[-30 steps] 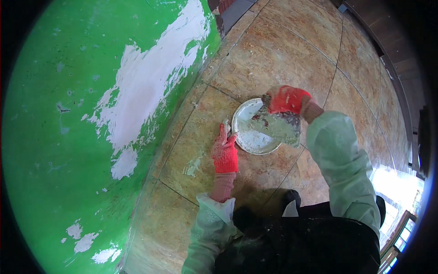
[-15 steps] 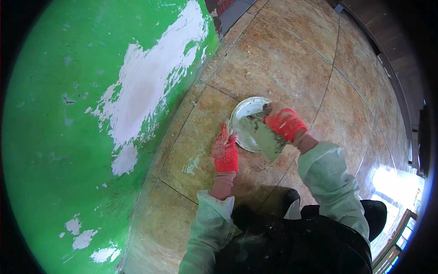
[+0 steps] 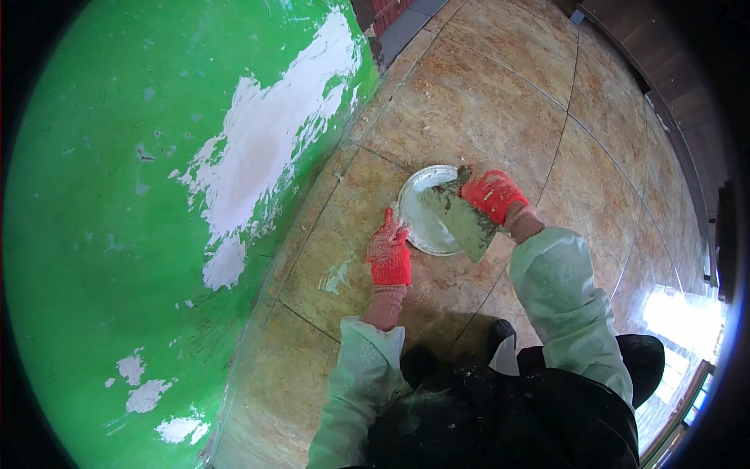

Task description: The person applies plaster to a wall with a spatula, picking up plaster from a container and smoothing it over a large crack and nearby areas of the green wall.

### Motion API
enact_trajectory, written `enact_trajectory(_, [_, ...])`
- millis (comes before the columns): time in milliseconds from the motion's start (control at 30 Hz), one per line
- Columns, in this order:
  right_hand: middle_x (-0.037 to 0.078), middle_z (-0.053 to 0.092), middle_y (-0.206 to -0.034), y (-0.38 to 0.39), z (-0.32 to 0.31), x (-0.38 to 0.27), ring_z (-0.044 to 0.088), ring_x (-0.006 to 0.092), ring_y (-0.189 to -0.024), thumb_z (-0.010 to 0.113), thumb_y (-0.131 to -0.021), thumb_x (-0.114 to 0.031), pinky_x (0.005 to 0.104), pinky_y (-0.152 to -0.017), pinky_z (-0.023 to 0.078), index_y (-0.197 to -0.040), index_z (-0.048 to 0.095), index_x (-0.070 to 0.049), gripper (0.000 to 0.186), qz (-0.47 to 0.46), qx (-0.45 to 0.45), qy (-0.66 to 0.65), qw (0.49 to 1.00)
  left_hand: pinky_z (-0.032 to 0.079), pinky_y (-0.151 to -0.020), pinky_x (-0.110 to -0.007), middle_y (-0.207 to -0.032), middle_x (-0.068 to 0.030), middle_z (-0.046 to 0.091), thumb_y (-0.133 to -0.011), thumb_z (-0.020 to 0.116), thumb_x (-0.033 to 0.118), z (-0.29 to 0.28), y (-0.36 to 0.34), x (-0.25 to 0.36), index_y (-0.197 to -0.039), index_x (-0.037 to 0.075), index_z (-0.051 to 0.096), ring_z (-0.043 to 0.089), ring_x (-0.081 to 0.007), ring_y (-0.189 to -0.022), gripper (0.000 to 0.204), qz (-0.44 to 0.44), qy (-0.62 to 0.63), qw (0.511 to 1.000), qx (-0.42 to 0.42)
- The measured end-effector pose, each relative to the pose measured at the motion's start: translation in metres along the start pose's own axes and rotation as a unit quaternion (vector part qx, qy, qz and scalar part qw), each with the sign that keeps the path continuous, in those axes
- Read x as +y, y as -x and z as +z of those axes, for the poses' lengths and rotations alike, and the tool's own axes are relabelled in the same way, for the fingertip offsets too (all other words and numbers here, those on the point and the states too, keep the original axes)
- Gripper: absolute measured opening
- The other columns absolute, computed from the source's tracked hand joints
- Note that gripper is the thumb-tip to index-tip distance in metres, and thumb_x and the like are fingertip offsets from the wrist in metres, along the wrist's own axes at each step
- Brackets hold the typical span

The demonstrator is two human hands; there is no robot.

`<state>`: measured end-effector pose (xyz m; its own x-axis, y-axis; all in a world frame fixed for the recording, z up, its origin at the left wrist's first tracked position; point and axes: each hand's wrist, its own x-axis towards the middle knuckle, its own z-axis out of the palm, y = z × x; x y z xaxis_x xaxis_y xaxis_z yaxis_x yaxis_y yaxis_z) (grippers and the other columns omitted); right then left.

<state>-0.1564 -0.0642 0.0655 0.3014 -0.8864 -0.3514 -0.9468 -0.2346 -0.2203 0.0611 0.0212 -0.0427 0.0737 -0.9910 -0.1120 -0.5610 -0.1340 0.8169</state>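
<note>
My right hand [image 3: 494, 195], in a red, white-smeared glove, is closed on a wide trowel [image 3: 474, 229] with a pale, smeared blade. The blade lies angled over a shallow round pan [image 3: 426, 232] of white paste on the tiled floor. My left hand [image 3: 388, 250], also gloved in red, grips the pan's left rim, index finger pointing up along it. Beside the pan, the green wall [image 3: 109, 203] carries a large irregular white patch [image 3: 262, 144] and several smaller ones low on the left.
Brown stone-look tiles [image 3: 508, 86] stretch right to a dark edge [image 3: 664, 117]. A dark step [image 3: 398, 35] stands past the wall's corner. A pale smear [image 3: 336, 273] marks the floor. My dark-clad knees and a shoe [image 3: 500, 336] are below. Bright reflected light [image 3: 683, 313] is at the right.
My right hand has shifted slightly down and left over the pan, and the trowel blade has turned. My left hand stays at the rim; the whole view has shifted a little.
</note>
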Motion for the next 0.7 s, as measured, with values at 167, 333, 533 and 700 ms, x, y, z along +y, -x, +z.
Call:
enact_trajectory(167, [0.022,0.063,-0.090,0.002,0.039,-0.002,0.063,0.0334,-0.088,0.053,-0.080,-0.031,0.0398,-0.073,0.051,-0.094,0.066,-0.006,0.031,-0.065,0.010,-0.008,0.998,0.050,-0.074,-0.033,-0.107,-0.0147,0.063,-0.083,0.061,0.016,0.005,-0.002,-0.009,-0.137,0.011,0.040,0.063,-0.0220,-0.086,0.058,-0.011,0.053,0.998,0.010])
enact_trajectory(333, [0.018,0.063,-0.093,0.019,0.047,0.003,0.062,0.0323,-0.088,0.053,-0.082,-0.031,0.0394,-0.073,0.050,-0.093,0.066,-0.008,0.029,-0.067,-0.008,-0.027,0.997,0.050,-0.070,-0.032,-0.099,-0.0138,0.065,-0.083,0.062,0.017,0.009,-0.003,-0.013,-0.135,0.014,0.043,0.063,-0.0220,-0.083,0.056,0.033,-0.039,0.998,0.026])
enact_trajectory(533, [0.014,0.062,-0.089,0.033,0.068,0.009,0.060,0.0283,-0.077,0.060,-0.078,-0.029,0.0378,-0.069,0.047,-0.089,0.065,-0.005,0.027,0.038,-0.043,-0.308,0.950,0.046,-0.062,-0.039,-0.082,-0.0116,0.063,-0.083,0.063,0.019,0.004,-0.003,-0.009,-0.129,0.015,0.050,0.060,-0.0258,-0.073,0.048,0.033,-0.118,0.992,0.018])
enact_trajectory(700, [0.006,0.062,-0.077,0.052,0.073,0.002,0.057,0.0160,-0.073,0.061,-0.077,-0.022,0.0318,-0.067,0.045,-0.087,0.064,0.000,0.024,0.153,-0.029,-0.521,0.839,0.049,-0.070,-0.033,-0.092,-0.0122,0.064,-0.085,0.061,0.014,-0.013,-0.001,0.020,-0.132,0.010,0.046,0.062,-0.0204,-0.084,0.050,0.055,-0.025,0.998,0.002])
